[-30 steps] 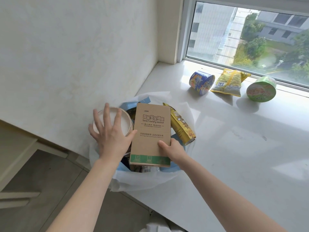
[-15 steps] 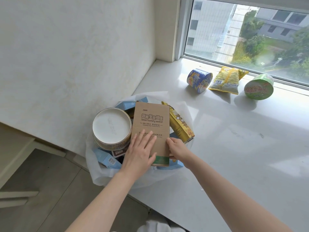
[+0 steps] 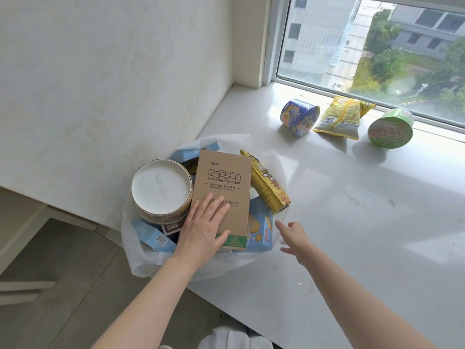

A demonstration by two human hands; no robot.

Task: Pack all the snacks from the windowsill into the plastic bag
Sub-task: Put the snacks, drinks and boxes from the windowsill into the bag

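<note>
A white plastic bag [image 3: 141, 263] sits at the windowsill's near-left corner, full of snacks. On top lies a brown cardboard box [image 3: 224, 182] beside a round white-bottomed cup [image 3: 161, 188], a yellow packet [image 3: 266, 186] and light blue boxes [image 3: 260, 229]. My left hand [image 3: 203, 227] rests flat on the brown box's lower left, fingers spread. My right hand [image 3: 294, 236] hovers just right of the bag, fingers apart, holding nothing. Near the window lie a blue cup [image 3: 299, 117], a yellow chip bag [image 3: 339, 118] and a green cup [image 3: 390, 128].
The white windowsill [image 3: 352, 222] stretches right and ahead, with the window frame [image 3: 274, 41] at the back. A white wall [image 3: 113, 71] rises on the left. Below the sill's left edge is a grey floor [image 3: 63, 285].
My left hand moved from the round cup onto the brown box. My right hand let go of the box and drew away to the right.
</note>
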